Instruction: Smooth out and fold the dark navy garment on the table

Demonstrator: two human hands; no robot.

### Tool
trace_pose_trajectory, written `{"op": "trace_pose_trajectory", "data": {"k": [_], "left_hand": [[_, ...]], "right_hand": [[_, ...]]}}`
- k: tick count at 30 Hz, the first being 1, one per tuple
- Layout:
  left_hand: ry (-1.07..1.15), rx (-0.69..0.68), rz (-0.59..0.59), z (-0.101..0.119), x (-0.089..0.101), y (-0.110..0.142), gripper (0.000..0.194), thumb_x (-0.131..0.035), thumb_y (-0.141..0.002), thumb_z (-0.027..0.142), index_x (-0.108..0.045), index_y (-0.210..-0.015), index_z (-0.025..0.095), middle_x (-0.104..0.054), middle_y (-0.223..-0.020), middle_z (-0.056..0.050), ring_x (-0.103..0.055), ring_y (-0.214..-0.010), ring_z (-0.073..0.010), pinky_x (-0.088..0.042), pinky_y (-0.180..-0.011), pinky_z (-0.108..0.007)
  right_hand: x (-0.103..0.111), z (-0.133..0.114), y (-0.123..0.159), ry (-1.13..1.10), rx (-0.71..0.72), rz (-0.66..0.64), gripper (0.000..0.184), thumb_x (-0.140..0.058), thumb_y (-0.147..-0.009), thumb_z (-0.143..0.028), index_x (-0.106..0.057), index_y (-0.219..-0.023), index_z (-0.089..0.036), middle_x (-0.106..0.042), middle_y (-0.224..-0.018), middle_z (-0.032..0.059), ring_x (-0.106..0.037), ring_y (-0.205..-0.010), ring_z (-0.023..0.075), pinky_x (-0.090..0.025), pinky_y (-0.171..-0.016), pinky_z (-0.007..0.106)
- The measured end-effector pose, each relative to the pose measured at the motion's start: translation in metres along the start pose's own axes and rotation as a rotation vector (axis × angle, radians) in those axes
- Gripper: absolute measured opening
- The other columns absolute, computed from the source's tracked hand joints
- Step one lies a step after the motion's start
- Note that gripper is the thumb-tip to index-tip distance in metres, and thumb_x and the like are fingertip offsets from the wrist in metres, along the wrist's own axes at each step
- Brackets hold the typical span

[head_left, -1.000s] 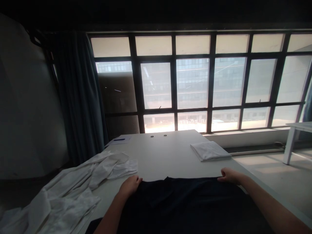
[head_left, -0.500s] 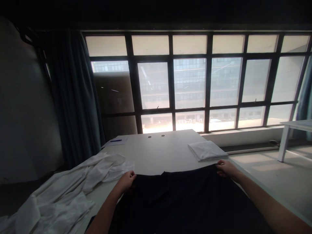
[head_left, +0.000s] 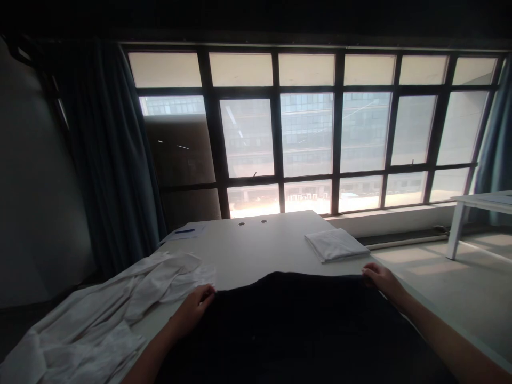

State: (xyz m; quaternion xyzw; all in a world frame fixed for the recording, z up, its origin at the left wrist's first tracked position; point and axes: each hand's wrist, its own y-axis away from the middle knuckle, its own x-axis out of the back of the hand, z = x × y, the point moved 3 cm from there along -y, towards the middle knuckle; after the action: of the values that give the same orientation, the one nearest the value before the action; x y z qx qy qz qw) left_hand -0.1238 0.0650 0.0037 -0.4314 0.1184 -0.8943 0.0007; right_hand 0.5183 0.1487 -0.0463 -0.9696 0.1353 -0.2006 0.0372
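Note:
A large dark navy cloth (head_left: 288, 330), probably a garment, fills the lower middle of the view and lies spread over the near part of a white table (head_left: 256, 240). My left hand (head_left: 193, 308) pinches its far left corner, and my right hand (head_left: 380, 280) grips its far right corner. The cloth's far edge is pulled nearly straight between them. To the left of my left hand lies a crumpled white garment (head_left: 120, 298), close to but apart from my fingers. A folded white cloth (head_left: 335, 244) sits just beyond my right hand.
A sheet of paper with a blue pen (head_left: 184, 231) lies at the table's far left corner, and the table top has two small round holes. A large dark-framed window (head_left: 308, 133) stands beyond the table, with a dark curtain (head_left: 108, 160) to its left and a white side table (head_left: 480, 200) at right.
Both hands have drawn the dark cloth's far edge farther up the table, and its dip has flattened out. The view has tilted slightly, and the white items on the table have not visibly shifted.

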Motion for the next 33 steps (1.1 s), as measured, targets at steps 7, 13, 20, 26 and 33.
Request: {"op": "trace_pose_trajectory", "data": {"k": [7, 13, 20, 26, 33], "left_hand": [[-0.267, -0.083, -0.094, -0.012, -0.013, 0.026, 0.014, -0.047, -0.087, 0.026, -0.061, -0.088, 0.025, -0.067, -0.099, -0.003, -0.062, -0.094, -0.0217, -0.046, -0.089, -0.029], [-0.564, -0.095, 0.021, 0.021, -0.028, 0.03, 0.027, -0.058, -0.076, 0.018, -0.068, -0.098, 0.028, -0.06, -0.129, -0.007, -0.047, -0.128, -0.0304, -0.037, -0.104, -0.041], [-0.458, -0.294, 0.018, 0.031, -0.062, 0.031, 0.039, -0.06, -0.09, 0.029, -0.064, -0.129, 0.033, -0.063, -0.137, -0.005, -0.056, -0.126, -0.0293, -0.041, -0.108, -0.047], [-0.298, -0.218, 0.025, 0.024, -0.058, 0.027, 0.024, -0.054, -0.093, 0.023, -0.072, -0.107, 0.03, -0.074, -0.116, -0.002, -0.068, -0.107, -0.0229, -0.05, -0.097, -0.037], [-0.299, -0.235, 0.085, 0.026, -0.055, 0.029, 0.023, -0.049, -0.097, 0.022, -0.07, -0.106, 0.026, -0.074, -0.112, -0.005, -0.068, -0.105, -0.024, -0.05, -0.095, -0.038]], "right_hand": [[0.003, 0.036, 0.026, 0.228, 0.224, -0.008, 0.029, -0.059, -0.074, -0.048, -0.063, -0.089, -0.024, -0.071, -0.078, 0.0061, -0.067, -0.077, 0.027, -0.052, -0.074, 0.037], [-0.008, 0.036, 0.036, 0.375, 0.296, -0.041, 0.019, -0.057, -0.074, -0.036, -0.062, -0.089, -0.026, -0.071, -0.091, 0.0077, -0.067, -0.084, 0.0263, -0.051, -0.08, 0.036], [-0.01, 0.032, 0.042, 0.39, 0.453, -0.071, 0.021, -0.053, -0.079, -0.029, -0.063, -0.096, -0.025, -0.07, -0.096, 0.0072, -0.066, -0.09, 0.0262, -0.052, -0.086, 0.038], [-0.008, 0.021, 0.044, 0.39, 0.513, -0.038, 0.022, -0.045, -0.083, -0.026, -0.062, -0.097, -0.024, -0.068, -0.101, 0.0082, -0.065, -0.097, 0.0264, -0.051, -0.092, 0.04], [-0.003, 0.019, 0.045, 0.414, 0.488, -0.044, 0.024, -0.046, -0.078, -0.024, -0.062, -0.095, -0.024, -0.068, -0.1, 0.0078, -0.064, -0.097, 0.0262, -0.049, -0.09, 0.037]]}}
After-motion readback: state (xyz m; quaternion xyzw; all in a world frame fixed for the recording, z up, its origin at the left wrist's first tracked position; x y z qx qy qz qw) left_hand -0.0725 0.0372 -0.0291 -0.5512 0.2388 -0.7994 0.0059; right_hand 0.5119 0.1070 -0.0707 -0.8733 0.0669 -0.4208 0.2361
